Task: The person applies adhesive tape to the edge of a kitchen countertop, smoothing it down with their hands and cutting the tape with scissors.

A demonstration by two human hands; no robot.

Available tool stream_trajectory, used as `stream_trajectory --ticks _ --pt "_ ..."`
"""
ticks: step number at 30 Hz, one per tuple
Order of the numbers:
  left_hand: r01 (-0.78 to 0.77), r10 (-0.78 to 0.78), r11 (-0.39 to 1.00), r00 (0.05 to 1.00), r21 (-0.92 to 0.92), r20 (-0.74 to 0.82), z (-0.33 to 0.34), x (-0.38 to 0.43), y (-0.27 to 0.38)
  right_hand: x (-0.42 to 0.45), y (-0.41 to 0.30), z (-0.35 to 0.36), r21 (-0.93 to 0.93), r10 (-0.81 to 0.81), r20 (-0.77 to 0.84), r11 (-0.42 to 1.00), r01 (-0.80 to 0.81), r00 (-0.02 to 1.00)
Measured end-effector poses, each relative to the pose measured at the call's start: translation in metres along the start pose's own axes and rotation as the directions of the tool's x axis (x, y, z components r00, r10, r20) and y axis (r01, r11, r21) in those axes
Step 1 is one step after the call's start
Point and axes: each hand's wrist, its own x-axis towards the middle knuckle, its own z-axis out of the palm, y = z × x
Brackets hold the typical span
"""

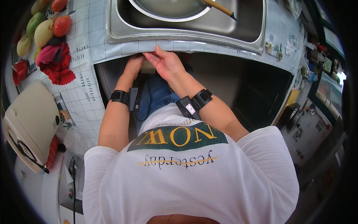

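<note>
Both my hands are at the front edge of the counter, below the stainless steel sink. My left hand reaches up to the underside of the edge, its fingertips hidden there. Close beside it, my right hand is turned palm up, with nothing visible in the palm. Its thumb overlaps the edge of the grid-patterned counter covering, and its other fingers point towards my left hand. A pale block-like thing shows below and between the hands, too obscured to name. Each wrist wears a black strapped device.
A round metal basin of cloudy liquid stands in the sink, with a wooden handle across its rim. To the left are several fruits or vegetables, a red and pink cloth and a cream appliance. A dark cabinet opening lies below the counter.
</note>
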Motion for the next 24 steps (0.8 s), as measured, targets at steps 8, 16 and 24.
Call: stream_trajectory --ticks 8,16,24 --pt "0.009 -0.002 0.995 0.997 0.099 -0.077 -0.011 0.016 -0.015 0.002 0.001 0.0 0.004 -0.001 -0.002 1.0 0.001 1.0" --pt "-0.005 0.002 0.999 0.999 0.052 0.055 -0.006 0.006 -0.005 0.001 0.0 0.0 0.007 -0.01 -0.016 1.0 0.01 1.0" --pt "0.043 -0.044 0.998 0.998 0.035 0.043 -0.036 0.043 -0.036 0.002 0.004 -0.002 0.041 -0.043 0.022 0.998 0.042 0.999"
